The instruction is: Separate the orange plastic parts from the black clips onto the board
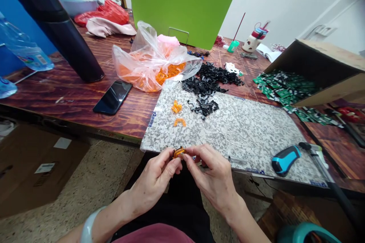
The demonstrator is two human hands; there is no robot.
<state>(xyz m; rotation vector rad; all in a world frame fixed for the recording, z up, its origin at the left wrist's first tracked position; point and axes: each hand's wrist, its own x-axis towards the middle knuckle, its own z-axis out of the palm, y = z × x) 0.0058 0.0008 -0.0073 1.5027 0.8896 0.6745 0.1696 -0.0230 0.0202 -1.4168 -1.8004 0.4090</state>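
A small orange plastic part (179, 152) with some black along its top is pinched between both hands, just off the front edge of the speckled board (236, 129). My left hand (156, 176) grips its left end with thumb and fingertips. At its right end, my right hand (212, 176) is closed the same way. Fingertips cover much of the part. Beyond the hands, a curved orange piece (179, 122) and a little cluster of orange pieces (176, 106) lie on the board. Several small black parts (203, 106) are spread to their right.
A clear bag of orange parts (154, 64) sits behind the board, beside a black phone (113, 97) and a dark flask (65, 38). Green circuit boards (288, 85) spill from a cardboard box (327, 60). A blue-black tool handle (286, 160) and a hammer (322, 167) lie at right.
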